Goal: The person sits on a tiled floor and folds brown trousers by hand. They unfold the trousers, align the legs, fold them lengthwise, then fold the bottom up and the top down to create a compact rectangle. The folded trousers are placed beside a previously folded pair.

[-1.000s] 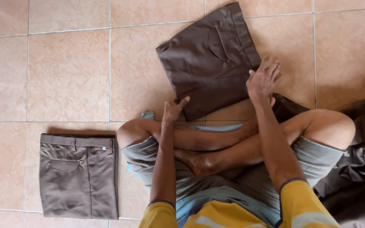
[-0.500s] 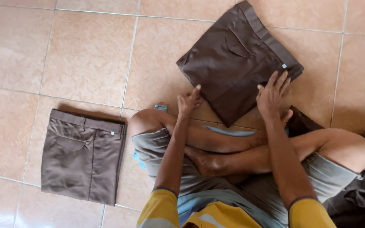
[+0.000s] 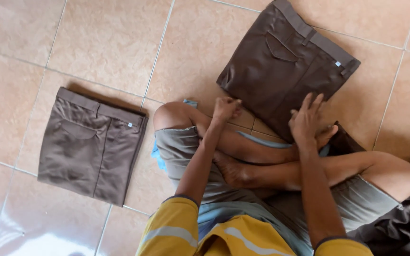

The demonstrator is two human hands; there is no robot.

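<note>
I sit cross-legged on a tiled floor. A folded pair of dark brown trousers (image 3: 281, 66) lies in front of my knees, waistband toward the upper right. My right hand (image 3: 308, 121) rests flat on its near corner, fingers spread. My left hand (image 3: 226, 108) hovers with curled fingers just off the trousers' near left edge, above my left knee. A second folded pair, lighter brown (image 3: 91, 144), lies on the floor to my left, untouched.
More dark cloth (image 3: 404, 227) is heaped at my right side by my right knee. Beige floor tiles (image 3: 110, 42) with grout lines surround everything. A bit of blue cloth (image 3: 156, 154) shows under my left thigh.
The view has shifted so both pairs of trousers sit further right and lower. My hands stay at the dark trousers' near edge; the left hand's fingers have curled in.
</note>
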